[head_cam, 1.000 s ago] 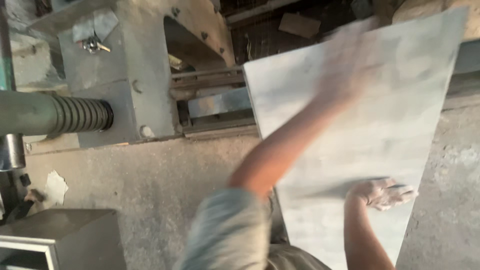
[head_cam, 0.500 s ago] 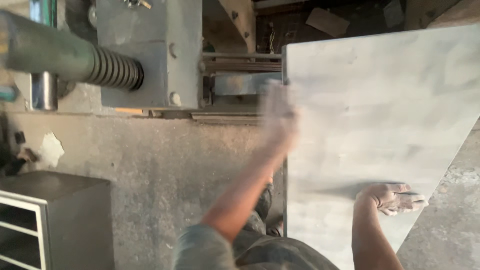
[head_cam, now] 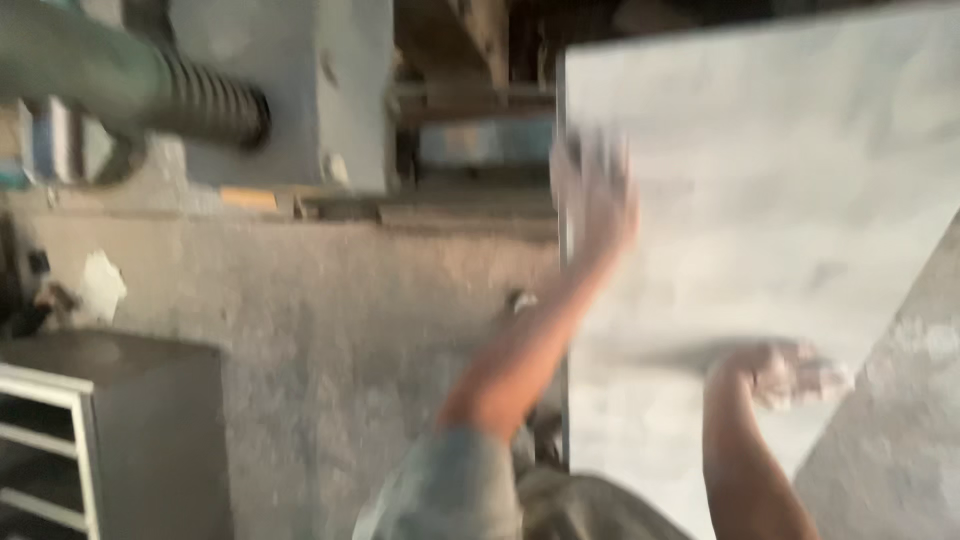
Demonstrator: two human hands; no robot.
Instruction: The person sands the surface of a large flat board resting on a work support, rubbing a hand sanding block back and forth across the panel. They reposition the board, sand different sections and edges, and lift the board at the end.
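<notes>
A large pale grey sheet (head_cam: pixel 780 200) fills the right half of the view, its left edge running straight down the middle. My left hand (head_cam: pixel 595 190) lies on that left edge near the top, fingers spread and dusty; the blur hides whether the fingers curl around it. My right hand (head_cam: pixel 790 372) rests flat on the lower part of the sheet, fingers apart and coated in white dust. Both forearms reach up from the bottom of the view.
A grey machine block (head_cam: pixel 300 90) with a green cylinder and black ribbed bellows (head_cam: pixel 210 100) stands at the upper left. A dark metal cabinet (head_cam: pixel 110 430) sits at the lower left on the rough concrete floor (head_cam: pixel 350 330).
The view has shifted, so the sheet sits further right and squarer. My left hand has slid from the sheet's upper middle to its left edge. My right hand has stayed in place.
</notes>
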